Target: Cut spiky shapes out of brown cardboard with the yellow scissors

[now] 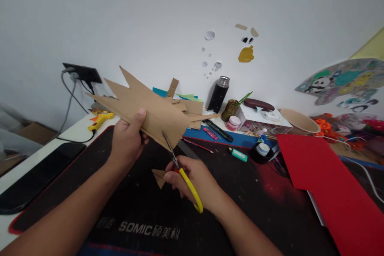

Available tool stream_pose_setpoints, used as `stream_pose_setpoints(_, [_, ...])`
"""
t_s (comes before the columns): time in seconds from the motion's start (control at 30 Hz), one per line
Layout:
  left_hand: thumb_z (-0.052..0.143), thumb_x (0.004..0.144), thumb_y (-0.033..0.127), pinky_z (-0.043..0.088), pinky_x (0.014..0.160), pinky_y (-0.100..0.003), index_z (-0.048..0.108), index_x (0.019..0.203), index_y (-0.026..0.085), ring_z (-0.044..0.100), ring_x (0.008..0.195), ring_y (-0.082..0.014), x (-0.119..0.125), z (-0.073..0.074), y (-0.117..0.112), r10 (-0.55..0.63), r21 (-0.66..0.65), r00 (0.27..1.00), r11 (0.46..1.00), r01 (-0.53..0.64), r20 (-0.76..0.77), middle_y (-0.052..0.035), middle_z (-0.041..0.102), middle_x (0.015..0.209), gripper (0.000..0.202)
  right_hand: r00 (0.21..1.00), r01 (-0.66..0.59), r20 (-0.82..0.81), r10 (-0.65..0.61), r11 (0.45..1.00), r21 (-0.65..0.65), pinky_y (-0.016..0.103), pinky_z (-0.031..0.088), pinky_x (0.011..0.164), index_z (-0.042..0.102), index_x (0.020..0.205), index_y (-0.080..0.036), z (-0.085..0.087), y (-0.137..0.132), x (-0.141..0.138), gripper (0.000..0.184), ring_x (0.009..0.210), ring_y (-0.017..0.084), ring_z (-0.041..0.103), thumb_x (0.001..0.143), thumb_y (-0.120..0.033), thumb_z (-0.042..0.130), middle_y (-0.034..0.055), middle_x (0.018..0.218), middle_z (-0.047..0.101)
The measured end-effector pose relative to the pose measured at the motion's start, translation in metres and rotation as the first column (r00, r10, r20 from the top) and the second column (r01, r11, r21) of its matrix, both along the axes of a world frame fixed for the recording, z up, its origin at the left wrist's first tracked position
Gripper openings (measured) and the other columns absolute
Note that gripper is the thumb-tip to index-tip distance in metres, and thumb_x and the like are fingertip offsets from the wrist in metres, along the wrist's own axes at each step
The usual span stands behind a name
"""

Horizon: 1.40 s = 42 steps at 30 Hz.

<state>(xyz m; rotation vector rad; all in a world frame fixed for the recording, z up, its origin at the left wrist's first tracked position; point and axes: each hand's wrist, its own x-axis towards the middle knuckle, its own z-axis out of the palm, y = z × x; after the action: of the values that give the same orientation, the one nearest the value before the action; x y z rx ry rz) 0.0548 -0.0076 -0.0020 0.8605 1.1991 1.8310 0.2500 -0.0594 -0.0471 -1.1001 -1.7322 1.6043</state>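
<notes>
My left hand (pixel 129 138) grips a brown cardboard piece (pixel 150 110) by its lower edge, thumb on top. Long pointed spikes jut from the cardboard's left end. My right hand (pixel 192 180) is closed on scissors (pixel 190 190) with yellow handles. The scissor blades reach up to the cardboard's lower right edge, one blade lying over its face. A small cardboard triangle (pixel 159 178) lies by my right fingertips; whether they touch it I cannot tell.
Behind the cardboard are cardboard scraps (pixel 192 108) and a black thermos (pixel 219 94). A yellow glue gun (pixel 100 120) sits left. A teal lighter (pixel 238 155), a utility knife (pixel 219 130) and red sheet (pixel 327 180) lie right on the black desk mat (pixel 240 208).
</notes>
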Motion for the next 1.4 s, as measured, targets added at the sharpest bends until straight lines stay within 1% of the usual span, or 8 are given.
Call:
stream_pose_setpoints(0.13, [0.082, 0.084, 0.039, 0.03, 0.034, -0.02, 0.055, 0.07, 0.024, 0.035, 0.038, -0.0087, 0.002, 0.001, 0.002, -0.043, -0.001, 0.996, 0.999, 0.044, 0.073, 0.0079, 0.04, 0.048, 0.034, 0.998, -0.019, -0.06, 0.016, 0.998, -0.052, 0.02, 0.043, 0.048, 0.07, 0.103, -0.02, 0.006, -0.001, -0.001, 0.045, 0.05, 0.009, 0.053, 0.094, -0.064, 0.076, -0.0042, 0.07, 0.063])
stream_pose_setpoints(0.37, [0.08, 0.084, 0.034, 0.029, 0.035, -0.02, 0.055, 0.07, 0.024, 0.033, 0.04, -0.0087, 0.004, 0.003, 0.002, -0.021, -0.033, 0.99, 0.999, 0.026, 0.142, 0.007, 0.041, 0.049, 0.031, 0.994, -0.004, -0.108, 0.002, 1.0, -0.018, 0.02, 0.04, 0.047, 0.068, 0.099, -0.019, 0.009, 0.0, -0.001, 0.047, 0.049, 0.009, 0.05, 0.092, -0.064, 0.078, -0.0051, 0.068, 0.061])
stream_pose_setpoints(0.53, [0.083, 0.084, 0.035, 0.032, 0.037, -0.021, 0.054, 0.075, 0.025, 0.036, 0.041, -0.0103, 0.005, 0.005, -0.001, 0.01, 0.01, 0.995, 1.0, -0.011, 0.097, 0.0076, 0.041, 0.051, 0.031, 0.996, 0.009, -0.094, -0.011, 1.0, -0.013, 0.02, 0.038, 0.047, 0.068, 0.099, -0.019, 0.007, 0.0, -0.002, 0.04, 0.048, 0.009, 0.05, 0.095, -0.059, 0.076, -0.0054, 0.066, 0.06])
stream_pose_setpoints(0.63, [0.083, 0.084, 0.035, 0.033, 0.036, -0.021, 0.055, 0.077, 0.026, 0.037, 0.041, -0.0104, 0.005, 0.004, -0.003, -0.002, 0.025, 0.996, 1.0, 0.0, 0.085, 0.0076, 0.042, 0.051, 0.031, 0.996, 0.019, -0.083, -0.021, 0.999, -0.027, 0.02, 0.037, 0.047, 0.068, 0.097, -0.019, 0.008, 0.0, -0.002, 0.039, 0.047, 0.009, 0.049, 0.094, -0.057, 0.076, -0.0057, 0.064, 0.059])
stream_pose_setpoints(0.87, [0.08, 0.086, 0.038, 0.033, 0.034, -0.021, 0.055, 0.079, 0.026, 0.037, 0.039, -0.0106, 0.003, -0.002, 0.002, -0.006, 0.033, 0.997, 0.999, 0.004, 0.073, 0.0085, 0.041, 0.051, 0.029, 0.997, 0.05, -0.063, -0.055, 0.996, -0.075, 0.02, 0.032, 0.043, 0.066, 0.09, -0.021, 0.009, -0.001, -0.004, 0.041, 0.042, 0.008, 0.044, 0.092, -0.06, 0.078, -0.0081, 0.056, 0.053])
stream_pose_setpoints(1.07, [0.079, 0.089, 0.038, 0.034, 0.034, -0.02, 0.054, 0.078, 0.026, 0.037, 0.038, -0.0098, 0.002, -0.002, 0.001, -0.017, 0.066, 0.999, 0.998, 0.014, 0.047, 0.0085, 0.042, 0.051, 0.03, 0.997, 0.035, -0.072, -0.035, 0.999, -0.005, 0.021, 0.034, 0.047, 0.069, 0.091, -0.02, 0.004, 0.0, -0.002, 0.038, 0.046, 0.009, 0.046, 0.093, -0.056, 0.08, -0.0068, 0.059, 0.055])
stream_pose_setpoints(1.23, [0.08, 0.09, 0.041, 0.034, 0.033, -0.02, 0.054, 0.076, 0.026, 0.039, 0.038, -0.0103, 0.0, -0.002, -0.001, 0.011, 0.078, 1.0, 0.997, -0.01, -0.013, 0.0083, 0.041, 0.049, 0.033, 0.997, -0.004, -0.079, 0.005, 1.0, 0.008, 0.02, 0.037, 0.05, 0.071, 0.095, -0.02, 0.0, 0.001, 0.002, 0.038, 0.054, 0.009, 0.049, 0.09, -0.054, 0.086, -0.0059, 0.067, 0.057])
stream_pose_setpoints(1.4, [0.081, 0.087, 0.039, 0.032, 0.033, -0.019, 0.055, 0.075, 0.025, 0.036, 0.037, -0.0092, 0.0, 0.0, 0.001, -0.055, 0.059, 0.998, 0.997, 0.052, 0.038, 0.0084, 0.04, 0.049, 0.032, 0.992, -0.02, -0.125, 0.02, 1.0, 0.001, 0.02, 0.039, 0.051, 0.071, 0.101, -0.02, -0.002, 0.001, 0.003, 0.042, 0.052, 0.009, 0.048, 0.089, -0.057, 0.087, -0.0068, 0.068, 0.057])
